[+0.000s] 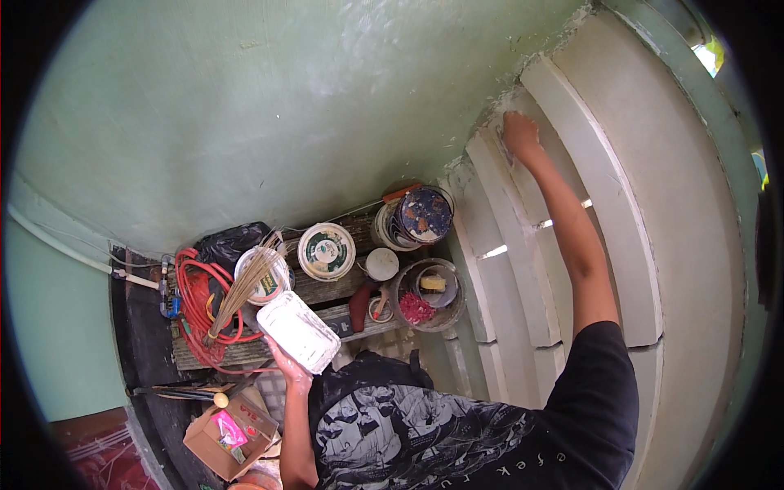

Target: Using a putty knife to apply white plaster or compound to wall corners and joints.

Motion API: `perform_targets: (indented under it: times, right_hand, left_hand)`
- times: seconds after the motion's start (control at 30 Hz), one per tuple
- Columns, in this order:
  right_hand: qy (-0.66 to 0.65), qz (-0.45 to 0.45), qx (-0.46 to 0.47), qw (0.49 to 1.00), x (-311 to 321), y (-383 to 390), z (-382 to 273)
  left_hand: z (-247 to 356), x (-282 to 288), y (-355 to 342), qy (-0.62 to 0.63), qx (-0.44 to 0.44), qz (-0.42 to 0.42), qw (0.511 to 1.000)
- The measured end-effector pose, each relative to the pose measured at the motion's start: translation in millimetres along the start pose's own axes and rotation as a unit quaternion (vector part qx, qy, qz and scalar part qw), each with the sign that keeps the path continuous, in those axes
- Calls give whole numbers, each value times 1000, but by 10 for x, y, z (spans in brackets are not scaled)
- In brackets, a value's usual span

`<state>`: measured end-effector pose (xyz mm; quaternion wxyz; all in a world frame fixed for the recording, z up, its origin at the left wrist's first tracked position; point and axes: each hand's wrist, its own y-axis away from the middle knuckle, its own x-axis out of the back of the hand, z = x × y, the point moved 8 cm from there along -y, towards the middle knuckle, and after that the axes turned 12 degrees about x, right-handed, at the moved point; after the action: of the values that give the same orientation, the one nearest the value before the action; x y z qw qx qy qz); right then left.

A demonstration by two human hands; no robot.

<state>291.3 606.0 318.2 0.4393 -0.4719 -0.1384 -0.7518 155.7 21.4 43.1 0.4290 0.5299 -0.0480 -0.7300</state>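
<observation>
My left hand [290, 364] grips the lower side of a white rectangular tray [299, 331], tilted in front of my body. White paste smears the tray and my fingers. My right arm is stretched up to the far right, where my right hand [523, 135] is closed against the corner between the green wall [269, 106] and the pale slats [584, 114]. A thin flat tool [505, 150] shows just below the fist; its kind is mostly hidden by my fingers. Rough white patches mark the wall's edge there.
On a plank bench [322, 287] stand lidded tubs [327, 251], a dark-topped paint bucket [425, 215] and a pail [454, 317] holding a sponge and a pink-red cloth. A coiled red hose [189, 304], a stick bundle [245, 286] and a cardboard box [229, 441] lie left.
</observation>
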Motion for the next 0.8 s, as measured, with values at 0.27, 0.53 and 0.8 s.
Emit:
perform_targets:
  times: [0.27,0.53,0.8]
  right_hand:
    - [55,1,3,998,237,-32,50]
    - [-8,88,17,996,325,-11,-185]
    - [-9,103,15,995,533,-31,-84]
  left_hand:
    - [-43,34,-47,15,7,-8,1000]
    - [-59,62,-89,26,19,2,999]
    - [-60,14,-118,9,17,-10,1000]
